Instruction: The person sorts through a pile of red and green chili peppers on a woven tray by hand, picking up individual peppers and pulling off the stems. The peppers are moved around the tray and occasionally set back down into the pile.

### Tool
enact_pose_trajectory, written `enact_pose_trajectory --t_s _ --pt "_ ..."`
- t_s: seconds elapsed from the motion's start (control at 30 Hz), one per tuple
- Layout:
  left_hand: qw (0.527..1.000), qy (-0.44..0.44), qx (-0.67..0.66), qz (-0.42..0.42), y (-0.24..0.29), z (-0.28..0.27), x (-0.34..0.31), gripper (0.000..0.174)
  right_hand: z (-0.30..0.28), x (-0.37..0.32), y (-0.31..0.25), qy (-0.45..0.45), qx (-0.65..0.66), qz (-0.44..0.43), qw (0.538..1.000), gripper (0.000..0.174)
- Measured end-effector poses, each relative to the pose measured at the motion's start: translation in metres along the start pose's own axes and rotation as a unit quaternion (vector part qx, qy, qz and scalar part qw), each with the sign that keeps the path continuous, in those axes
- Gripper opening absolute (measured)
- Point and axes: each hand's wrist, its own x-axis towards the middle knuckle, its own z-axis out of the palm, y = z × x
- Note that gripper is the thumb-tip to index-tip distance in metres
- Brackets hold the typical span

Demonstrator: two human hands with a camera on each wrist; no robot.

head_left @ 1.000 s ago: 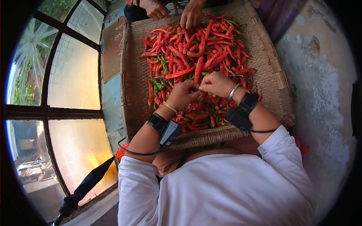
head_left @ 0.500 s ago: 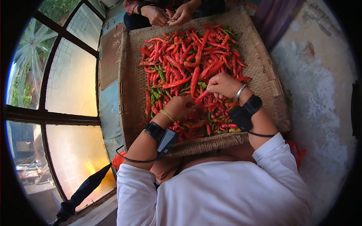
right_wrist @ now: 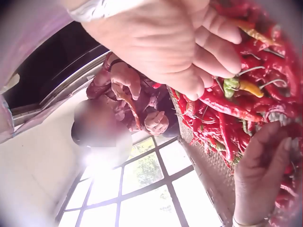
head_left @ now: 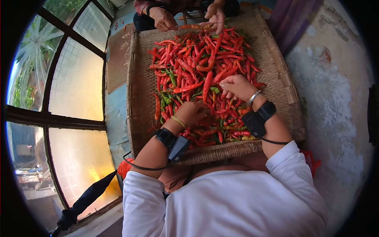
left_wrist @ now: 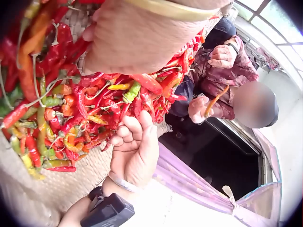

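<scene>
Red chili peppers (head_left: pixel 189 67), with several green and yellow ones among them, lie heaped on a woven tray (head_left: pixel 272 63). My left hand (head_left: pixel 190 113) reaches down into the near part of the heap. In the right wrist view its thumb and fingers (right_wrist: pixel 255 146) curl in among red peppers; I cannot tell whether they grip one. Farther right, my right hand (head_left: pixel 239 87) hovers over the heap, fingers loosely bent and nothing in them. A green and yellow pepper (right_wrist: pixel 244 87) lies just below its fingertips in the right wrist view.
Across the tray, another person's hands (head_left: pixel 164 18) hold a long orange-red pepper (head_left: pixel 195 26). A paned window (head_left: pixel 75 79) and a dark folded umbrella (head_left: pixel 85 199) stand on the left. The tray's raised rim (head_left: pixel 221 154) runs close to my lap. A worn wall (head_left: pixel 331 98) borders the right.
My hands, together at the fingertips a second ago, have come apart; the left moved down into the heap, the right shifted right. The other person's hands rose from the heap with a pepper.
</scene>
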Motion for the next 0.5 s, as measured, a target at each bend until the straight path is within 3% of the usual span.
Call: enact_pose_trajectory --t_s 0.07,0.13,0.3,0.37,0.43,0.5 --pt "1.000 -0.008 0.007 0.028 -0.002 0.000 0.001 0.019 0.008 0.000 0.001 -0.079 -0.101 0.022 0.991 0.024" --pt "0.999 -0.006 0.010 0.033 0.001 0.000 0.001 0.020 0.015 0.004 0.011 -0.111 -0.169 -0.010 0.979 0.022" --pt "0.999 -0.020 -0.021 0.044 0.016 0.005 0.000 0.021 0.023 0.008 0.018 -0.117 -0.329 -0.044 0.936 0.019" --pt "0.995 -0.016 0.096 -0.006 0.017 0.013 0.001 0.025 0.023 0.010 0.019 -0.133 -0.386 -0.065 0.911 0.019" --pt "0.993 -0.009 0.114 -0.015 0.017 0.017 0.002 0.026 0.027 0.009 0.022 -0.151 -0.467 -0.092 0.866 0.020" --pt "0.991 -0.002 0.132 -0.024 0.015 0.021 0.002 0.027 0.031 0.005 0.018 -0.148 -0.469 -0.070 0.868 0.019"
